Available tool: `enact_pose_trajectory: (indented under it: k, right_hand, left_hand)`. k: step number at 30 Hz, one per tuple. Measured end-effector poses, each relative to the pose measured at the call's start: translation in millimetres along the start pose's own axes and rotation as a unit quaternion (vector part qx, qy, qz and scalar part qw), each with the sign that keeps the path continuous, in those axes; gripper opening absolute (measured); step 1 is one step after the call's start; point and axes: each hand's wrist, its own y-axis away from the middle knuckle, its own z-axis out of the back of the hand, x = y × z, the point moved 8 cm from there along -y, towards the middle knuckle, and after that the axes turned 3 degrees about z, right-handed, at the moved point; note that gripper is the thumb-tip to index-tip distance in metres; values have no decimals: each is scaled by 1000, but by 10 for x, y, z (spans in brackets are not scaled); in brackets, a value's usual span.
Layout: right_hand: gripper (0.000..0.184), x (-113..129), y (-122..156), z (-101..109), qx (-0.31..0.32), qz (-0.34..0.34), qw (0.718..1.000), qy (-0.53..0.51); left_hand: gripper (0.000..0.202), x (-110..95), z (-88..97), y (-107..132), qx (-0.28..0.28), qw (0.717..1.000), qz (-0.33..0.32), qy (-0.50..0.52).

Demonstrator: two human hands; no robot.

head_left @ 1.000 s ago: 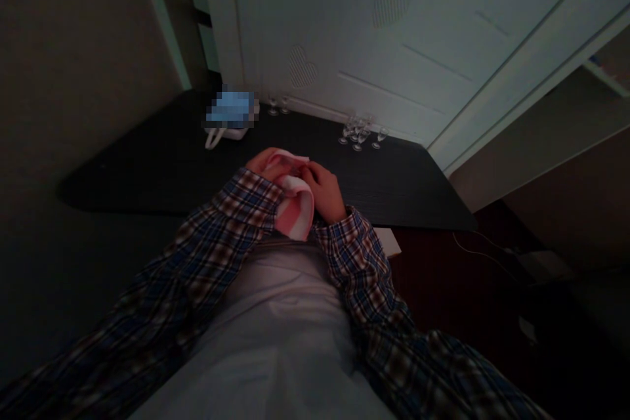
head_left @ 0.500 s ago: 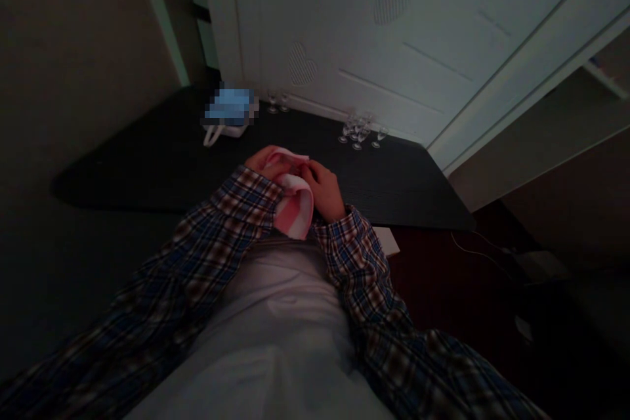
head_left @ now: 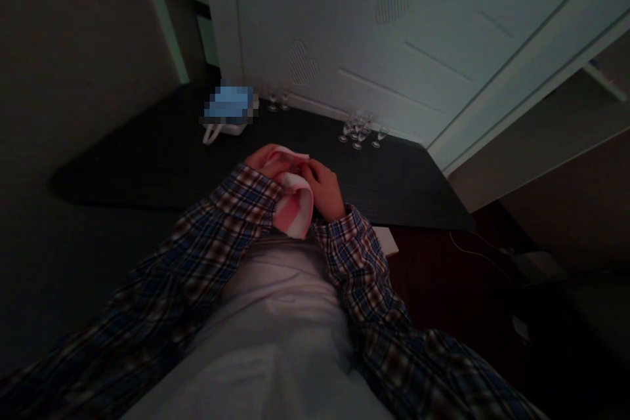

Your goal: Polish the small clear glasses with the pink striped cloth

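Cloth (head_left: pixel 296 215), striped pink and white, remains at frame centre, almost unmoved over the past second. Left hand (head_left: pixel 257 157) grasps it; right hand (head_left: pixel 325 189) bends its fingers against it, grip hidden. Handling appears ongoing; clustered glasses (head_left: pixel 361 135), above right of centre, stand unchanged on the counter (head_left: pixel 408 190).

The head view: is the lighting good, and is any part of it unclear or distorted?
Head view: dim, with the floor at lower right nearly black; the striped cloth reads clearly, but its shadowed fold does not. Head view: pixelation masks the blue item; the clustered glasses look small and soft. Head view: the plaid sleeves seem stretched toward the lower corners, perhaps from the lens.
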Motion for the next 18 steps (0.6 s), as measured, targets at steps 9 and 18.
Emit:
enact_pose_trajectory:
  k: [9, 18]
  right_hand:
    - [27, -22, -6, -11, -2, 2, 1000, 3]
    - [27, -5, -1, -1, 0, 5, 1000, -4]
  left_hand:
    - [19, -67, -57, 57, 0, 1000, -2, 23]
    - [18, -28, -38, 14, 15, 1000, -1, 17]
